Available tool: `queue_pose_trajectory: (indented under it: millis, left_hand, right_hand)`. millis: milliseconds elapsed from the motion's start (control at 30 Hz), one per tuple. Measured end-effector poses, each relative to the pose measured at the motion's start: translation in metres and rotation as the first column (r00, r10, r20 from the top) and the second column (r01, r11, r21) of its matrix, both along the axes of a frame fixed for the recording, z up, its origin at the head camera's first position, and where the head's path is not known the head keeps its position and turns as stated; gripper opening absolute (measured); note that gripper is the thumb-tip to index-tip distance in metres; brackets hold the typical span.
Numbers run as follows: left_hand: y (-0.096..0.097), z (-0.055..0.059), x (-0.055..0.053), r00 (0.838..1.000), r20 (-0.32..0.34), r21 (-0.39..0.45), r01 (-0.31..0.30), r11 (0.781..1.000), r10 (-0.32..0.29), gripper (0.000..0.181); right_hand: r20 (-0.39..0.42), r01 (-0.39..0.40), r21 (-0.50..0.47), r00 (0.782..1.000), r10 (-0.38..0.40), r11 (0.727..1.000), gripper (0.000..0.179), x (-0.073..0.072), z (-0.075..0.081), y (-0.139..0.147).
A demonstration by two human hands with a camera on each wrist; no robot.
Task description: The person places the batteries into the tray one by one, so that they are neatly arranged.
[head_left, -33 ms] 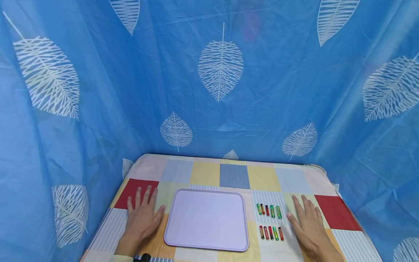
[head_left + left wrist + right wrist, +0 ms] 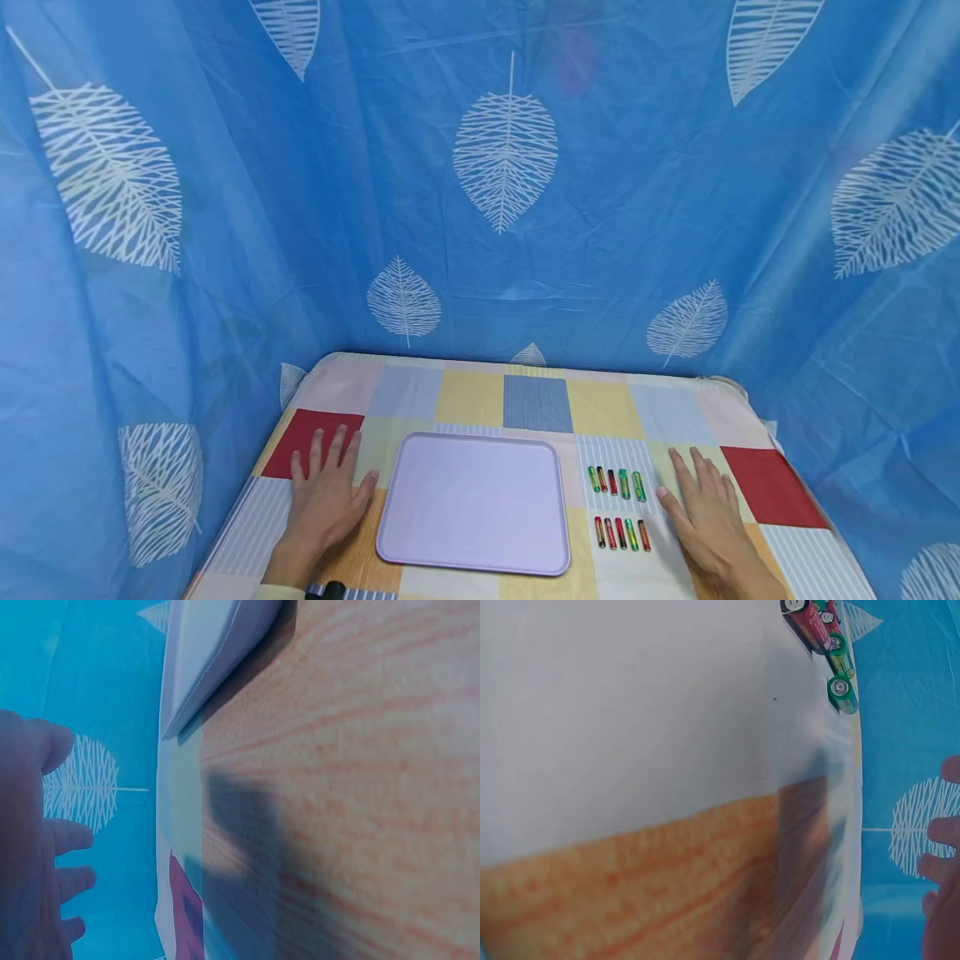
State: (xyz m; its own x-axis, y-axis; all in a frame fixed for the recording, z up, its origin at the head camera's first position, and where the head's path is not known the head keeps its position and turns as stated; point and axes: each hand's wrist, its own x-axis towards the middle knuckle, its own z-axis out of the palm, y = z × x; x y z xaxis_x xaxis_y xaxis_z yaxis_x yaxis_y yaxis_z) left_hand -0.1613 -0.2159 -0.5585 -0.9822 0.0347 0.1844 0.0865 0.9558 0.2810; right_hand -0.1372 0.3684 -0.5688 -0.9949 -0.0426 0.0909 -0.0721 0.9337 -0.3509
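A light purple tray (image 2: 472, 504) lies flat on the patchwork cloth. Left of it is my left hand (image 2: 322, 504), palm down with fingers spread, holding nothing. To the tray's right, red and green batteries lie in two rows, a back row (image 2: 625, 484) and a front row (image 2: 621, 533), several in each. My right hand (image 2: 708, 521) is just right of them, fingers extended and touching no battery. The left wrist view shows a tray corner (image 2: 202, 656) and my hand's fingers at the left edge. Some battery ends (image 2: 841, 687) appear at the top of the right wrist view.
A table covered with a patchwork cloth (image 2: 536, 404) fills the lower part of the head view. Blue curtains (image 2: 600, 208) with white leaf prints hang behind it and along both sides. A dark band (image 2: 330, 591) shows by my left wrist.
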Motion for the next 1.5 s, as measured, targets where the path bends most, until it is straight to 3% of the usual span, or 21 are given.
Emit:
queue_pose_trajectory:
  millis: [233,500,633,767,967,1100,1300,1400,1500]
  left_hand:
    - [0.002,0.003,0.002,1.0,0.008,0.01,-0.004,1.0,0.004,0.09]
    - [0.006,0.008,0.007,1.0,0.003,0.12,0.013,0.993,-0.014,0.089]
    - [0.009,0.011,0.01,1.0,0.014,0.206,0.009,0.978,-0.013,0.085]
    - [0.015,0.013,0.014,1.0,0.015,0.314,0.018,0.949,-0.024,0.079]
    - [0.025,0.005,0.023,0.997,-0.063,0.46,0.072,0.885,-0.048,0.07]
    - [0.03,-0.002,0.031,0.998,-0.054,0.507,0.064,0.859,-0.042,0.071]
    - [0.034,-0.013,0.039,0.999,0.0,0.515,0.032,0.857,-0.037,0.065]
    - [0.035,-0.019,0.042,0.998,-0.02,0.5,0.065,0.864,-0.063,0.061]
    - [0.037,-0.025,0.043,0.993,-0.053,0.477,0.114,0.872,-0.101,0.058]
  right_hand:
    - [-0.006,0.0,-0.059,1.0,0.0,0.998,0.079,0.003,0.0,0.003]
    - [-0.014,-0.026,-0.205,1.0,0.023,0.978,0.074,0.009,0.007,0.007]
    - [0.002,-0.032,-0.271,0.999,0.034,0.962,0.074,0.011,0.015,0.005]
    - [0.009,-0.041,-0.317,0.999,0.046,0.948,0.074,0.014,0.023,0.002]
    - [0.021,-0.037,-0.347,0.999,0.048,0.937,0.07,0.018,0.028,-0.002]
    - [0.111,0.02,-0.387,0.993,0.025,0.922,0.074,0.018,0.024,-0.005]
    - [0.269,0.107,-0.461,0.963,0.024,0.881,0.075,0.018,0.013,-0.009]
    - [0.298,0.112,-0.49,0.953,0.046,0.864,0.072,0.019,0.009,-0.012]
    - [0.302,0.082,-0.491,0.95,0.081,0.867,0.07,0.02,0.005,-0.015]
